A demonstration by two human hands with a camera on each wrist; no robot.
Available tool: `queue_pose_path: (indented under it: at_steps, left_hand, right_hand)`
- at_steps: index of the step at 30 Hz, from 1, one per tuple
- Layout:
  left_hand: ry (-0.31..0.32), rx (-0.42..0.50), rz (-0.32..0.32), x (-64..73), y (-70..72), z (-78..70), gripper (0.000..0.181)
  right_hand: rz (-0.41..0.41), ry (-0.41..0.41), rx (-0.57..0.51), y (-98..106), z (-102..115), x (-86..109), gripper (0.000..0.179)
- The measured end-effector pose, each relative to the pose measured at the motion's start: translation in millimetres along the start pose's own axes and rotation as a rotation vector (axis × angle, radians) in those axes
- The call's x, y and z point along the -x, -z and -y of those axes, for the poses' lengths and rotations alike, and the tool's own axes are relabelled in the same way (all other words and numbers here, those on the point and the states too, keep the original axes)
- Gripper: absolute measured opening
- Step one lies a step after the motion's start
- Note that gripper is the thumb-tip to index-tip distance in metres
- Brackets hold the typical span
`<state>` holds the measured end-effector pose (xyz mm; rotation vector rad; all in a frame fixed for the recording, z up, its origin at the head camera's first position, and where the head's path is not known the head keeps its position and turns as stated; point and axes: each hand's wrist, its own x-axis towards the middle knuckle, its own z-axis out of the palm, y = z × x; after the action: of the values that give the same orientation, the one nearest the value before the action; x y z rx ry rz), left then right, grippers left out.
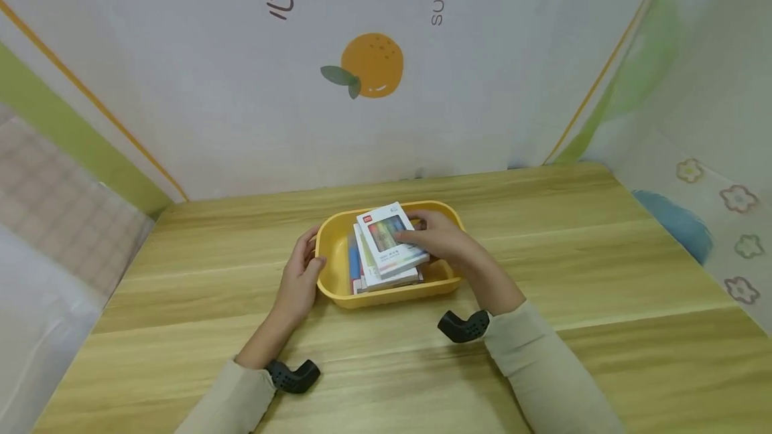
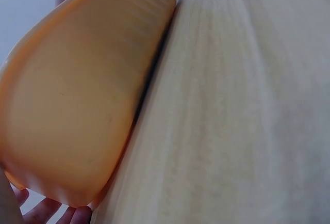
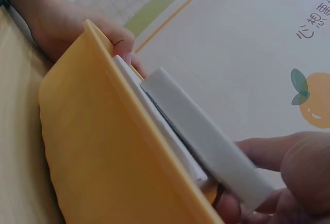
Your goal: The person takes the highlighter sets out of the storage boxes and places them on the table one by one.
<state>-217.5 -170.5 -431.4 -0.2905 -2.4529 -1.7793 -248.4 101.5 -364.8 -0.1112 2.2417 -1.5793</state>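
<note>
A yellow plastic bin rests on the table. My left hand grips its left end, thumb over the rim and fingers outside; in the left wrist view the fingertips show at the bin's lower end. My right hand holds a thin white box by its right side, thumb on the front. Coloured sticks show through the box's window. It lies tilted above another white box in the bin; the right wrist view shows its pale edge rising past the rim. Beneath is a flat blue item.
The wood-grain table extends around the bin. A white curtain with orange prints hangs behind its far edge, and more printed cloth hangs at the right. Black curved pieces sit at both wrists.
</note>
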Motion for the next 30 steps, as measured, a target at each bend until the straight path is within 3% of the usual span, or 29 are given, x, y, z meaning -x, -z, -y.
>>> queue_pose_path:
  at_steps: [9,22,30]
  left_hand:
    - [-0.009,0.025,-0.011,0.6,0.2,0.9,0.056]
    - [0.001,0.015,-0.008,1.2,0.2,0.8,0.056]
    - [-0.002,0.012,0.004,-0.2,0.6,0.5,0.056]
  right_hand:
    - [-0.005,0.058,-0.089,3,3,3.0,0.063]
    - [-0.013,0.043,-0.141,18,0,17.9,0.068]
    - [-0.051,0.016,-0.087,39,-2,26.5,0.072]
